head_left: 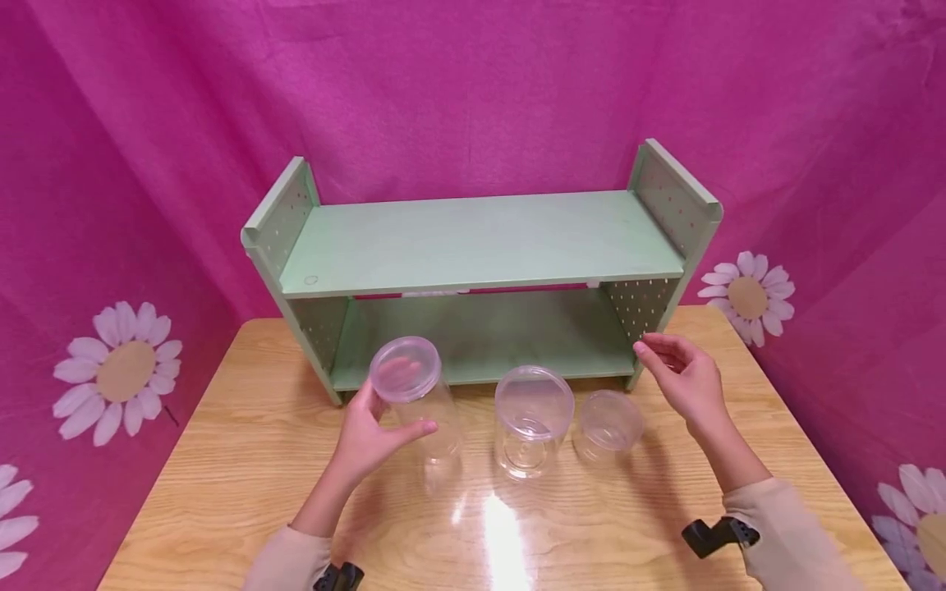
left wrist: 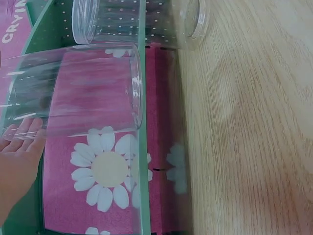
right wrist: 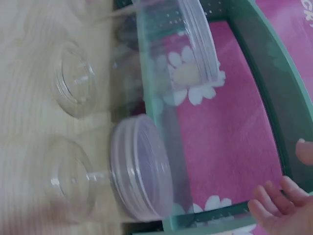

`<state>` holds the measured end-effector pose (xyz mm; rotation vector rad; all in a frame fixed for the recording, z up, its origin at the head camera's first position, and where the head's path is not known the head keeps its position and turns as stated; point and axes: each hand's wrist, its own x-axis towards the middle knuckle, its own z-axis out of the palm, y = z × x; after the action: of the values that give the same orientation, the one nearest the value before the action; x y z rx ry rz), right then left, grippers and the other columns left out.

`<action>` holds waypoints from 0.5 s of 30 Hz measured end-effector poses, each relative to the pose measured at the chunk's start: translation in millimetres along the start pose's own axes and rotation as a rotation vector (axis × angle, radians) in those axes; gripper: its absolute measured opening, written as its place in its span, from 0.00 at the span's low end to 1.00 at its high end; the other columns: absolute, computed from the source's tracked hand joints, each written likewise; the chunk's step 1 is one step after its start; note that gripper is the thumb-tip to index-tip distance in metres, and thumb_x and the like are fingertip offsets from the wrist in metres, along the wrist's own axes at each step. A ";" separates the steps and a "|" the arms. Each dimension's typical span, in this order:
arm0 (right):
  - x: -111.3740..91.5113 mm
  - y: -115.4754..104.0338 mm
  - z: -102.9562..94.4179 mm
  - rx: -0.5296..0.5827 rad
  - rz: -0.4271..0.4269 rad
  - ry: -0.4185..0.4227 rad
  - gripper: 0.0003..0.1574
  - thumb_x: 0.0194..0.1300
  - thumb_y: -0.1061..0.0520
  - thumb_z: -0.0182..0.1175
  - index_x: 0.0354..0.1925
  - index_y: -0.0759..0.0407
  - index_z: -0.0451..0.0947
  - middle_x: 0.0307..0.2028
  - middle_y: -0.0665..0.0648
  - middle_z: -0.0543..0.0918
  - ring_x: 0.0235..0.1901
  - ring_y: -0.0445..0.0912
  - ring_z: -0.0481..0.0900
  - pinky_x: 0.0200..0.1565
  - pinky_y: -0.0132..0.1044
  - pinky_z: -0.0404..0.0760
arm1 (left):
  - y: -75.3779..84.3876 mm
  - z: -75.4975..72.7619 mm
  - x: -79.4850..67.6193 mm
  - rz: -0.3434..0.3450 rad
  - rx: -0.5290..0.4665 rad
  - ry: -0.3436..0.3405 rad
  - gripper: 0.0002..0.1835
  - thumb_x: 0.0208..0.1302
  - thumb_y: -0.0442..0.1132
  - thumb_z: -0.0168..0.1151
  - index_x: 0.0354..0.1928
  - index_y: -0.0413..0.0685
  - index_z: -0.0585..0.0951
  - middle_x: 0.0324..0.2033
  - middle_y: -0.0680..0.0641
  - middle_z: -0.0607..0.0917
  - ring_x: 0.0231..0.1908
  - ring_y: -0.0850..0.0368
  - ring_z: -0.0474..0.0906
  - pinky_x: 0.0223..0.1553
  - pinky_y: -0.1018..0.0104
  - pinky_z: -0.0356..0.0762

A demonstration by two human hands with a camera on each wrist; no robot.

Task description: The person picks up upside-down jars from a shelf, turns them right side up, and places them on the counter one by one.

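My left hand (head_left: 368,443) grips a tall clear jar (left wrist: 83,88) with a translucent lid, thumb across the front and fingers behind it. In the left wrist view the jar's base appears raised off the tabletop. To its right stand a medium lidded jar (head_left: 534,427) and a small lidded jar (head_left: 609,425), both clear and upright on the table. My right hand (head_left: 687,382) hovers beyond the small jar, by the shelf's right front leg, its fingers loosely bent and holding nothing.
A green two-tier shelf (head_left: 480,242) stands behind the jars on the wooden table (head_left: 244,460). Pegboard-like side panels rise at both ends. Pink cloth (head_left: 473,90) with white daisies hangs behind and at the sides.
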<state>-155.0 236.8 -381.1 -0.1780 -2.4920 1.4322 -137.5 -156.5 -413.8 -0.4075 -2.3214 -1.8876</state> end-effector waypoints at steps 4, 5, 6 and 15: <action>10.1 -1.2 -9.4 -0.012 0.072 0.065 0.31 0.67 0.46 0.61 0.59 0.67 0.74 0.28 0.19 0.71 0.34 0.16 0.71 0.37 0.10 0.72 | -1.2 0.7 2.4 0.017 0.044 -0.009 0.47 0.41 0.30 0.79 0.67 0.46 0.67 0.62 0.43 0.79 0.63 0.52 0.74 0.61 0.82 0.69; 13.2 -1.6 -11.2 -0.013 0.085 0.081 0.32 0.67 0.46 0.61 0.59 0.67 0.74 0.28 0.19 0.71 0.33 0.16 0.71 0.36 0.10 0.72 | -2.2 0.9 2.9 0.023 0.055 -0.012 0.47 0.41 0.31 0.80 0.67 0.47 0.67 0.62 0.43 0.79 0.64 0.50 0.74 0.61 0.80 0.70; 16.3 -2.3 -12.8 -0.013 0.098 0.099 0.32 0.67 0.45 0.61 0.60 0.67 0.74 0.28 0.19 0.70 0.33 0.16 0.70 0.36 0.10 0.72 | -3.1 1.1 3.4 0.028 0.063 -0.015 0.47 0.41 0.31 0.80 0.67 0.48 0.68 0.62 0.43 0.80 0.64 0.48 0.74 0.62 0.79 0.70; 40.2 -12.1 -19.5 -0.037 0.164 0.167 0.35 0.66 0.43 0.59 0.62 0.64 0.70 0.38 0.34 0.74 0.34 0.19 0.68 0.38 0.12 0.70 | -11.5 4.4 3.2 -0.022 0.107 -0.014 0.48 0.39 0.32 0.81 0.66 0.47 0.68 0.61 0.43 0.79 0.61 0.47 0.75 0.63 0.65 0.74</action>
<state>-187.7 256.2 -354.8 -0.4985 -2.4144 1.3699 -143.5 -154.0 -424.7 -0.3855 -2.4323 -1.7657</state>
